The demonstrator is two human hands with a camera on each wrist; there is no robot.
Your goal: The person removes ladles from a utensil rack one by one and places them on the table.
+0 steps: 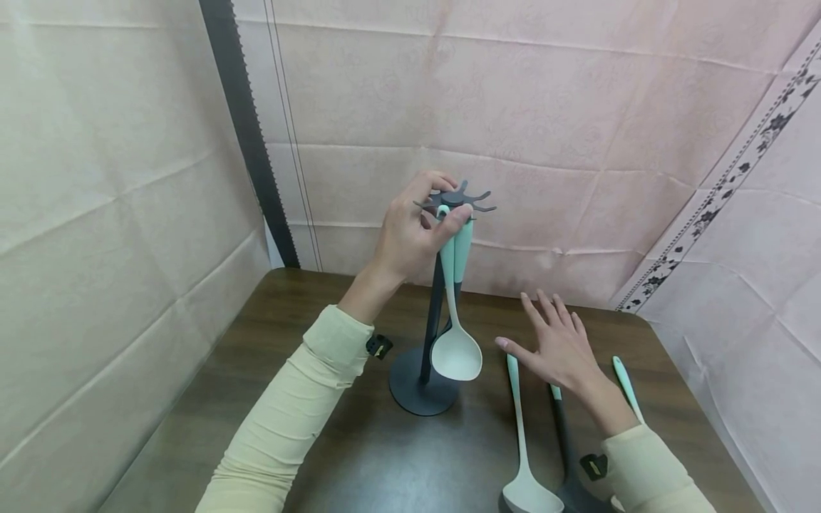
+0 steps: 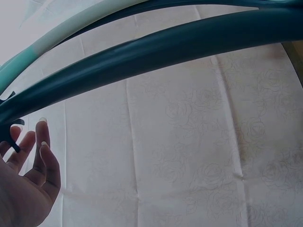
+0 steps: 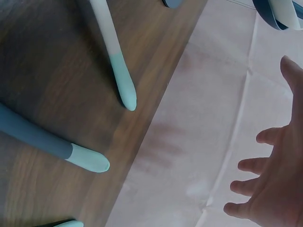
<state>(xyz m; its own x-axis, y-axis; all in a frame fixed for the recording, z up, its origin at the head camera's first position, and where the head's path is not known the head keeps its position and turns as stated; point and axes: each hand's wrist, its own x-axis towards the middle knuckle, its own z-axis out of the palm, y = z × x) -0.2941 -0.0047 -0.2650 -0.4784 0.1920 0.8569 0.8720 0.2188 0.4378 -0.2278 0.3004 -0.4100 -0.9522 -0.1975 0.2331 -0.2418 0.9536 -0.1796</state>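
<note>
My left hand (image 1: 417, 221) grips the hooked top (image 1: 457, 198) of a dark utensil stand, thumb in front and fingers curled behind the hooks. Under the thumb hangs a white ladle (image 1: 457, 354) with a mint handle. Behind it hangs another utensil with a thicker mint handle (image 1: 463, 249) and dark shaft. In the left wrist view the left fingers (image 2: 41, 137) curl beside a hook, below the stand's pole (image 2: 142, 59). Fingers spread, my right hand (image 1: 561, 345) hovers over the table's right side, holding nothing; the right wrist view shows the same hand (image 3: 277, 184).
On the brown table (image 1: 359, 456) lie a white ladle (image 1: 532, 493) with a mint handle, a dark utensil (image 1: 564, 442), and a third mint-handled one (image 1: 627, 385), partly hidden by the right forearm. The stand's round base (image 1: 417, 399) rests on the table. Pale cloth walls (image 1: 513, 107) surround it.
</note>
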